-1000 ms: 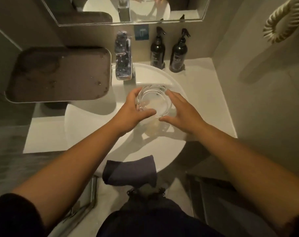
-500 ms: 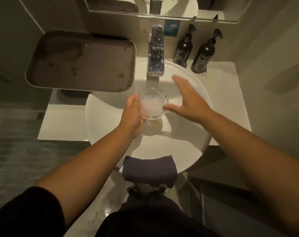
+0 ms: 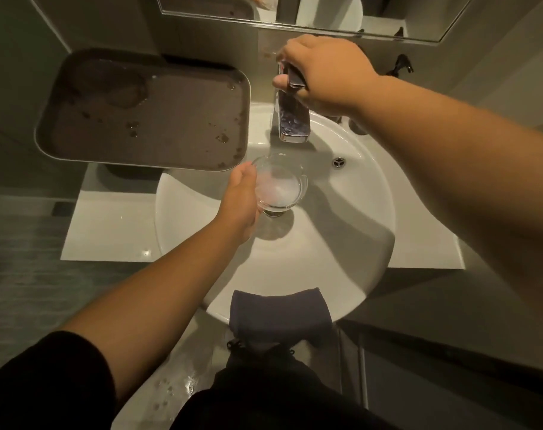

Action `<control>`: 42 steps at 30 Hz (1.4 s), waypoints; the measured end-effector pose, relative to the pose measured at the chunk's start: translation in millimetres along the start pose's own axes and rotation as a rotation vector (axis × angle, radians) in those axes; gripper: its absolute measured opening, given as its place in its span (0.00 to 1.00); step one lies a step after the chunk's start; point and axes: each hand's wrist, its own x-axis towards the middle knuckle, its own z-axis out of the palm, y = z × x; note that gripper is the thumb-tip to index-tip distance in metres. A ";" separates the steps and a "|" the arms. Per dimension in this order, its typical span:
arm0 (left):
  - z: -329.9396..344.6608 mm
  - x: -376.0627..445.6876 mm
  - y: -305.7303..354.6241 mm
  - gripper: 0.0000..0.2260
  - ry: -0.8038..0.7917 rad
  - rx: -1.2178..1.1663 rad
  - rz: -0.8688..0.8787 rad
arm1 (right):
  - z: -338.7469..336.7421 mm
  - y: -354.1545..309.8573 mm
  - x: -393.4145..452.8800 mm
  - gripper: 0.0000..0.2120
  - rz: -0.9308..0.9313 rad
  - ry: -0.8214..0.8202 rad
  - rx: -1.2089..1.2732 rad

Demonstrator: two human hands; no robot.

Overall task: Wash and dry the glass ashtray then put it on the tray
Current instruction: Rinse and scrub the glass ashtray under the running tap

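Observation:
My left hand (image 3: pixel 240 201) holds the round glass ashtray (image 3: pixel 281 186) by its left rim, level, over the middle of the white basin (image 3: pixel 366 218). The ashtray looks cloudy and soapy inside. It sits just below and in front of the chrome tap spout (image 3: pixel 293 122). My right hand (image 3: pixel 321 72) grips the tap's lever at the back of the basin. The dark brown tray (image 3: pixel 146 110) rests left of the tap, wet with drops and puddles, its near edge close to my left fingers.
A folded dark cloth (image 3: pixel 278 315) hangs over the basin's front rim. A dark pump bottle (image 3: pixel 402 65) peeks out behind my right wrist. The mirror (image 3: pixel 310 13) runs along the back wall. White counter (image 3: pixel 108 225) flanks the basin on both sides.
My right hand left the ashtray and rose to the tap lever, closing on it. My left hand kept the ashtray under the spout. The camera shifted forward.

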 end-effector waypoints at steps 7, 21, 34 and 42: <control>6.7 8.8 -1.9 0.15 -0.001 0.008 -0.003 | -1.4 9.4 11.5 0.25 0.008 0.040 0.013; 14.6 5.7 4.8 0.11 -0.027 0.021 0.026 | -8.9 10.6 13.6 0.24 0.128 -0.115 0.241; 11.3 3.2 -5.0 0.17 0.043 0.219 0.124 | 115.1 -78.8 -112.2 0.09 0.994 -0.232 1.420; 15.6 -9.2 -18.8 0.12 0.043 0.427 -0.090 | 122.4 -79.9 -106.5 0.16 0.917 -0.048 1.088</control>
